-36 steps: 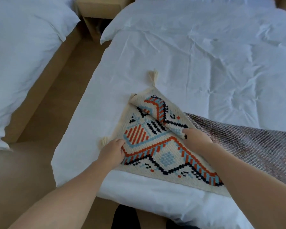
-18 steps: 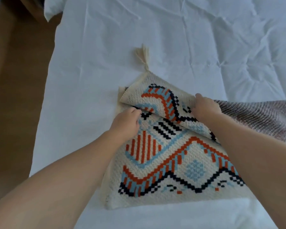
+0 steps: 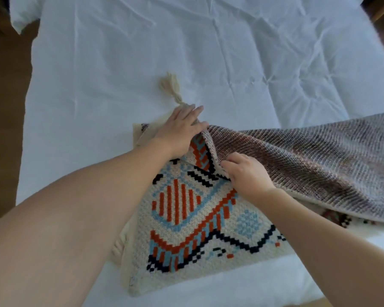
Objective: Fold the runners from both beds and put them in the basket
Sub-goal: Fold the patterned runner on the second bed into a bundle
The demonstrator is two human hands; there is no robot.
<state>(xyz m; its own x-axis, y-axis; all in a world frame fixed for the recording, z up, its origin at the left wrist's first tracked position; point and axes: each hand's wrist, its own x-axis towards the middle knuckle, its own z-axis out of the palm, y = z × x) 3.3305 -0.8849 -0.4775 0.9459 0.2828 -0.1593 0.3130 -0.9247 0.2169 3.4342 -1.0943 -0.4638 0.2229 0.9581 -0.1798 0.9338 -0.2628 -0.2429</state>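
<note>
The left hand (image 3: 182, 125) lies flat, fingers spread, on the far corner of the runner (image 3: 186, 222), just under the cream tassel (image 3: 170, 86), and it presses the layers down on the white bed (image 3: 120, 63). The right hand (image 3: 246, 173) is curled on the edge of the upper part of the cloth, where the grey-brown back side (image 3: 308, 165) is turned up; it seems to pinch this edge between thumb and fingers, but the thumb is hidden, so I cannot be sure. The runner rests near the foot edge of the bed, with the patterned face up on the left and the long rest draped away to the right, out of the picture. I judge that the step in hand is the folding of this runner, at an early fold, because much cloth is not yet gathered. The next move probably calls for bringing the held edge across to meet the pinned corner, keeping the sides in line, then smoothing it flat. No basket is visible here, so the putting away is not yet near.
</note>
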